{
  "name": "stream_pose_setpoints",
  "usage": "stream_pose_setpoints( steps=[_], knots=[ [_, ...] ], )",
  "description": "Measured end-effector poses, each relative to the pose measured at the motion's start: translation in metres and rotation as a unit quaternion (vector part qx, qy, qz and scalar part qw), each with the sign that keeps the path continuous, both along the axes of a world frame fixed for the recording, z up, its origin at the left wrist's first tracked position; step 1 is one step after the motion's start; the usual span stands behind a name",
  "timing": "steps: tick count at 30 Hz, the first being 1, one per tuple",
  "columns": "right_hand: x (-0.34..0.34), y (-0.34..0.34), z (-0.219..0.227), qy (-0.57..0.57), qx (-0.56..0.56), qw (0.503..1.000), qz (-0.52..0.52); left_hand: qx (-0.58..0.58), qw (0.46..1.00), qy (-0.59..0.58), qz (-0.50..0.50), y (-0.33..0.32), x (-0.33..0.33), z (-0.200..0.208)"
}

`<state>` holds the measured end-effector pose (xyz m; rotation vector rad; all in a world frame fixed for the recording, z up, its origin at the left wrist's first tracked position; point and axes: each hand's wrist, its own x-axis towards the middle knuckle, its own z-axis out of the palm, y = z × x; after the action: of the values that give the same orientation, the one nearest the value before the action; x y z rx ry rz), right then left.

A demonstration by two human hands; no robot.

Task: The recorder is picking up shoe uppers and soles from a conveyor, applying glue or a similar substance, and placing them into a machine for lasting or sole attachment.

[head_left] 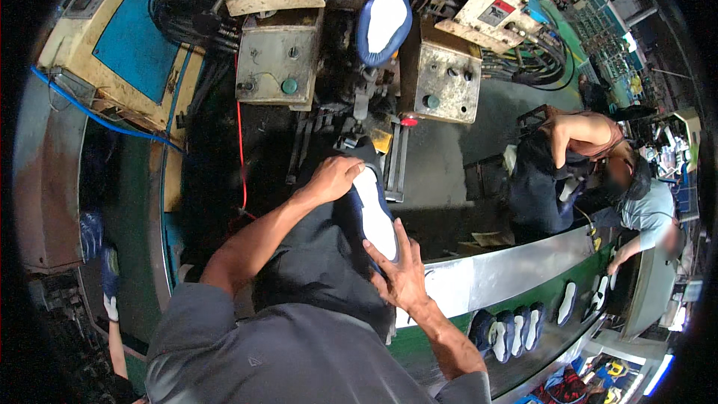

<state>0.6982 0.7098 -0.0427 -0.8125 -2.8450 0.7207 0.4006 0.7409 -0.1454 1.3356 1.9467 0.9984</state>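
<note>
A dark blue shoe upper [375,217] lies bottom up over my lap, its white sole side facing me. My left hand [334,179] is closed on its far end, with thumb and fingers at the rim. Round the near end my right hand [402,271] grips it, thumb on one edge and fingers along the other. Beyond my hands, a second blue shoe upper [388,13] with a white underside sits bottom up in the machine, apart from both hands.
Two metal control boxes [273,67] [446,82] flank the machine. On my right, a green conveyor [550,325] behind a metal ledge [493,278] carries several shoe uppers [516,331]. Two co-workers [587,138] [649,209] sit along it. A red cable [240,146] hangs left.
</note>
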Motion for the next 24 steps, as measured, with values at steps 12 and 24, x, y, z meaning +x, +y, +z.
stream_pose_setpoints(
  steps=[12, 24],
  knots=[
    [-0.026, 0.087, 0.086, 0.092, 0.109, 0.976, -0.166, 0.124, 0.852, -0.508, 0.019, 0.187, -0.139, 0.152],
    [-0.241, 0.234, 0.114, 0.155, 0.225, 0.959, -0.081, 0.248, 0.702, -0.663, -0.072, 0.002, -0.123, 0.138]
  ],
)
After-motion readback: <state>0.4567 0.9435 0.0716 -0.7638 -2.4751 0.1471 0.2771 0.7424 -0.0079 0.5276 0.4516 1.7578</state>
